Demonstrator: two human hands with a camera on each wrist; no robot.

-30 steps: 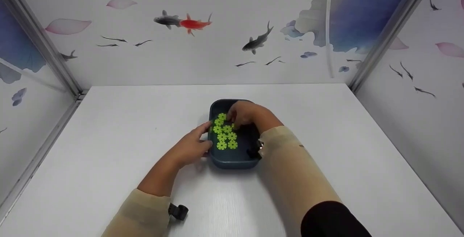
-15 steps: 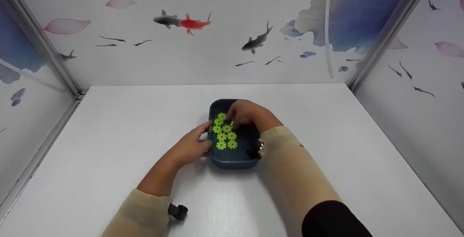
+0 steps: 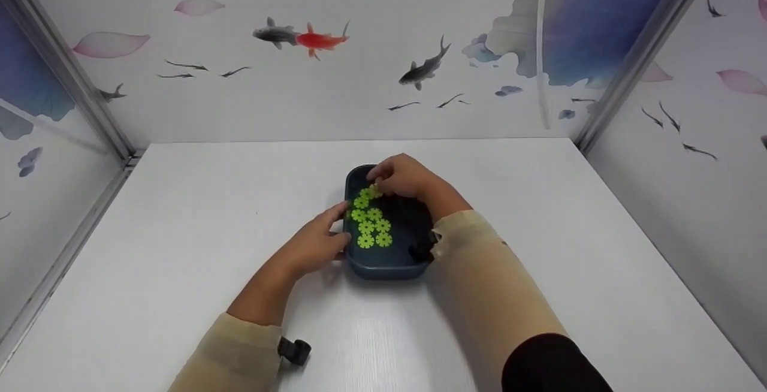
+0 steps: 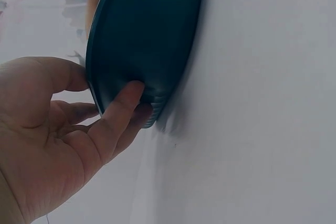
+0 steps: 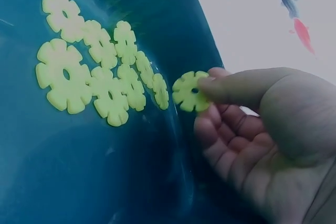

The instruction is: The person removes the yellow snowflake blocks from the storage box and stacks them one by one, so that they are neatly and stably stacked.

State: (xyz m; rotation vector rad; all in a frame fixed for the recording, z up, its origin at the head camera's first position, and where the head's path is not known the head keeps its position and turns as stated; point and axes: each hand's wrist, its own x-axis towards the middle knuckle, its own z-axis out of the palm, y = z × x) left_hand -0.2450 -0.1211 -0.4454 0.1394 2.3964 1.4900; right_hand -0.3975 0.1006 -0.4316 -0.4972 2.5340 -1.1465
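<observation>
Your right hand has the small disc pinched between thumb and forefinger, the other fingers curled loosely below, and it hangs at the far end of the blue tray, inside the wall; you cannot tell from these views whether the disc touches the floor. Your left hand is spread, fingers only slightly bent, its tips touching the tray's left side and holding no disc. The other discs lie flat in the tray in a rough double line that narrows toward the far end, and the pinched one is just beside the last of them. With so little of its edge in your grip, the disc could twist or slip if you squeeze unevenly, and it might land tilted on a neighbour. A low sideways sweep of your knuckles could shove that end of the line out of place, since the discs look thin and light. The tray, on a smooth-looking table, may slide or turn if your left fingers push harder than the right side resists. Watch the black camera on your right wrist too: it sits close to the tray's right wall, so a careless pull-back could knock it
</observation>
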